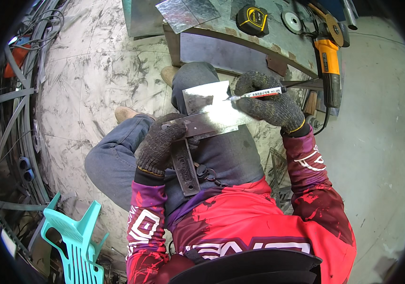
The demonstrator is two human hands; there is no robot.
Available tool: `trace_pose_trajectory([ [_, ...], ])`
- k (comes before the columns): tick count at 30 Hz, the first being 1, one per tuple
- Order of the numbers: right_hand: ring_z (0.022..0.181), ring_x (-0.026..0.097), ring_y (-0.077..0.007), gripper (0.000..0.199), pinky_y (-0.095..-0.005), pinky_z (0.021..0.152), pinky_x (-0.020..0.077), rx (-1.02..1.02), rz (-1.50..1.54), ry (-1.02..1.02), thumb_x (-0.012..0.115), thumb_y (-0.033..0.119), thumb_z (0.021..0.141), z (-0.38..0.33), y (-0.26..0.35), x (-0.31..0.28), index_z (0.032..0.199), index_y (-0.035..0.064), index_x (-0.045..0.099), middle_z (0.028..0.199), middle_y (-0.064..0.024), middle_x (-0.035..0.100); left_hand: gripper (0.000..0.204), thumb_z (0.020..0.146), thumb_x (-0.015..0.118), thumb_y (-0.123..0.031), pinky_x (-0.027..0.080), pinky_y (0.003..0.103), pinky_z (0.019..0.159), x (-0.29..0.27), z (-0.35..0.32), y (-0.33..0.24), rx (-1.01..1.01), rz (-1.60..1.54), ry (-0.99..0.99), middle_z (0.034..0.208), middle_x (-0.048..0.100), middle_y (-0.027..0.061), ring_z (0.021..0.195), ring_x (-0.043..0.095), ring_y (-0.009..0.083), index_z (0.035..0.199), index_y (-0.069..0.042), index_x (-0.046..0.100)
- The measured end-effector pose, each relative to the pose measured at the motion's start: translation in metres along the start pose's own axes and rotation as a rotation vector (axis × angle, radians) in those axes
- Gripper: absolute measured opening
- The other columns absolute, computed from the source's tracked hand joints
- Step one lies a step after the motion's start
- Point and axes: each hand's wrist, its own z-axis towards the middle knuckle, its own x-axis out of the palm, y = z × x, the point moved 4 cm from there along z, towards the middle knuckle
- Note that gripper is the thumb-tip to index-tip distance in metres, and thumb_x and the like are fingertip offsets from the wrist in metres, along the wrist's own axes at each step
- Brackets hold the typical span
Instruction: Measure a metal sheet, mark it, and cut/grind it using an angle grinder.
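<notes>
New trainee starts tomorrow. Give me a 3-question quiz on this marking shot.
1. True or false: the right hand holds a marker pen with its tip on the metal sheet.
2. What does the left hand press against the sheet? A) tape measure B) steel square C) angle grinder
3. Fill in: the tape measure lies on the ____ beside the angle grinder.

Key: 1 true; 2 B, the steel square; 3 workbench.
</notes>
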Motion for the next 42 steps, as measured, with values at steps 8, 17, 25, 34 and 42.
trace_pose_trajectory([
  [8, 0.089, 0.06, -0.0106, 0.029, -0.0261, 0.078, 0.0518, 0.004, -0.046, -0.009, 0.073, 0.01, 0.085, -0.001, -0.001, 0.0, 0.111, 0.0019, 0.062, 0.1, -0.0039, 0.066, 0.038, 0.084, 0.065, -0.018, 0.059, 0.037, 0.065, 0.002, 0.0, -0.001, 0.015, 0.021, -0.027, 0.092, 0.064, 0.0151, 0.073, 0.066, 0.0246, 0.112, 0.006, 0.056],
  [17, 0.091, 0.06, -0.0106, 0.03, -0.026, 0.079, 0.0522, -0.003, -0.011, 0.0, 0.073, 0.009, 0.085, 0.001, -0.001, 0.001, 0.112, 0.0016, 0.061, 0.102, -0.0041, 0.066, 0.04, 0.084, 0.066, -0.021, 0.058, 0.036, 0.065, 0.004, -0.002, -0.002, 0.014, 0.034, -0.03, 0.087, 0.065, 0.0153, 0.072, 0.066, 0.0244, 0.112, 0.006, 0.056],
  [25, 0.095, 0.061, -0.0116, 0.032, -0.0266, 0.082, 0.0524, -0.054, 0.052, -0.002, 0.072, 0.007, 0.086, 0.002, -0.01, 0.0, 0.115, 0.0011, 0.061, 0.106, -0.0056, 0.066, 0.04, 0.083, 0.066, -0.022, 0.058, 0.035, 0.064, 0.002, -0.002, -0.001, -0.002, 0.03, -0.064, 0.086, 0.065, 0.015, 0.071, 0.066, 0.0242, 0.112, 0.005, 0.057],
  [34, 0.095, 0.065, -0.0215, 0.026, -0.0343, 0.083, 0.0531, -0.311, -0.333, 0.077, 0.073, 0.016, 0.084, 0.02, 0.023, 0.014, 0.106, 0.005, 0.068, 0.102, -0.0105, 0.069, 0.039, 0.084, 0.065, -0.021, 0.058, 0.034, 0.062, 0.002, -0.003, -0.002, 0.004, 0.065, -0.043, 0.088, 0.065, 0.0142, 0.071, 0.067, 0.023, 0.112, 0.005, 0.057],
  [42, 0.088, 0.066, -0.0283, 0.026, -0.0383, 0.08, 0.0528, -0.438, -0.531, 0.187, 0.072, 0.024, 0.082, 0.045, 0.022, 0.04, 0.104, 0.0093, 0.07, 0.101, -0.0101, 0.07, 0.029, 0.09, 0.059, -0.016, 0.058, 0.033, 0.064, 0.0, -0.001, -0.001, 0.055, 0.014, 0.033, 0.091, 0.065, 0.0124, 0.072, 0.066, 0.0213, 0.111, 0.004, 0.057],
])
